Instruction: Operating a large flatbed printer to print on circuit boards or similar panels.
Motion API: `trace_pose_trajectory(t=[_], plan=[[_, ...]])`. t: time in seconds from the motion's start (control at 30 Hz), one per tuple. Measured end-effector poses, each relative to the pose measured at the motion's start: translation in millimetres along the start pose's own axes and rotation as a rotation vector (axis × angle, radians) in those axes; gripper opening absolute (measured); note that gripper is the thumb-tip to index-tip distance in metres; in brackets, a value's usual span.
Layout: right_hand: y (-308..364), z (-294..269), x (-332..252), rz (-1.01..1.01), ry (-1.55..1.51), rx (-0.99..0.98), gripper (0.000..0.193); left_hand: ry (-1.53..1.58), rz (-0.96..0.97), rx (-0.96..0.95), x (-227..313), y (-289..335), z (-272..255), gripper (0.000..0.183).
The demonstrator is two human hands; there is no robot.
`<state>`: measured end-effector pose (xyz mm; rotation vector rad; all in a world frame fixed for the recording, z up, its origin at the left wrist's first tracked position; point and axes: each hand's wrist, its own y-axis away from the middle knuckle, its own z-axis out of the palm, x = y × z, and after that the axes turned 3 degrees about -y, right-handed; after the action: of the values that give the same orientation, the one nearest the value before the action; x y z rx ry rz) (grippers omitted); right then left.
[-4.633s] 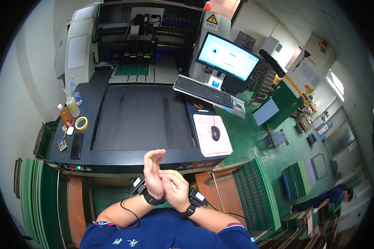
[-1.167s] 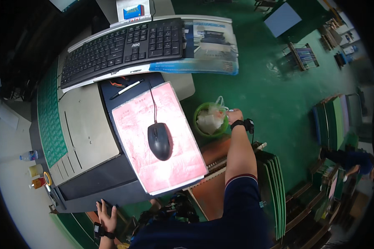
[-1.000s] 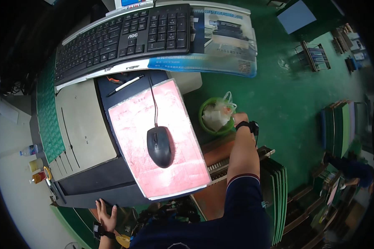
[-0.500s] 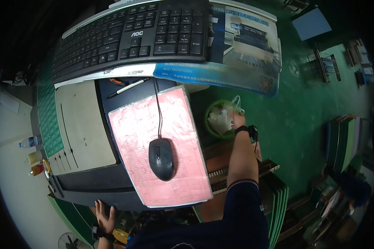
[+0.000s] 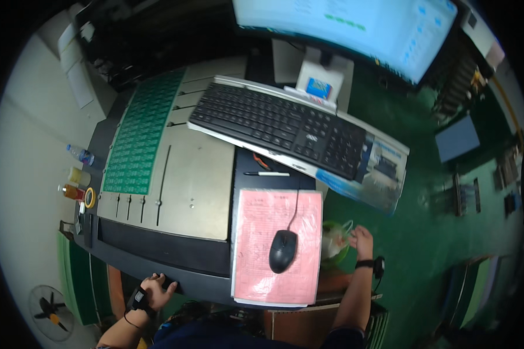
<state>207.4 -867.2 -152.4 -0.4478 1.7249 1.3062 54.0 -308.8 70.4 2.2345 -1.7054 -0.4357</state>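
Note:
My left hand (image 5: 159,292) rests on the dark front edge of the machine table (image 5: 206,278), its fingers spread, beside a small black part that I cannot make out. To the right, my right hand (image 5: 362,242) hovers at a green bin (image 5: 333,259) with loosely bent fingers; nothing shows in them. A pale plastic bag (image 5: 330,241) lines the bin, its white loop close to my fingertips. Between my hands, a black mouse (image 5: 283,251) lies on a pink printed sheet (image 5: 253,232) in a clear sleeve. A green circuit board panel (image 5: 135,139) lies on the metal plate (image 5: 201,174).
A black keyboard (image 5: 285,125) sits on a tilted shelf below a lit monitor (image 5: 355,32). A pen (image 5: 266,174) lies beneath it. At the left edge are a water bottle (image 5: 80,154) and a roll of yellow tape (image 5: 89,198). A fan (image 5: 51,312) stands lower left.
The view has swung up and left, bringing in the monitor and more of the circuit board panel. My right hand has drawn back slightly from the bin; my left hand stays at the table edge.

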Motion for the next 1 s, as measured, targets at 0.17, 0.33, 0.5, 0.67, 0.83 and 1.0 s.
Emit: trace_pose_trajectory(t=[0.17,0.33,0.5,0.67,0.83,1.0], plan=[[93,13,-57,-0.369,-0.015,0.146,0.027,0.103,0.008,0.069,-36,-7,-6,0.034],[190,39,-119,-0.552,-0.004,0.281,0.022,0.652,0.220,0.055,-91,-40,31,0.033],[270,147,-157,-0.563,-0.032,0.107,0.019,0.757,0.400,0.064,-148,-78,35,0.025],[309,303,-126,-0.329,0.063,-0.297,0.017,0.971,0.258,0.165,-230,-117,33,0.018],[323,458,-86,-0.151,0.088,-0.533,0.023,0.915,0.134,0.539,-330,-138,39,0.012],[291,571,-67,-0.136,0.083,-0.601,0.026,0.941,0.151,0.605,-384,-134,60,0.010]])
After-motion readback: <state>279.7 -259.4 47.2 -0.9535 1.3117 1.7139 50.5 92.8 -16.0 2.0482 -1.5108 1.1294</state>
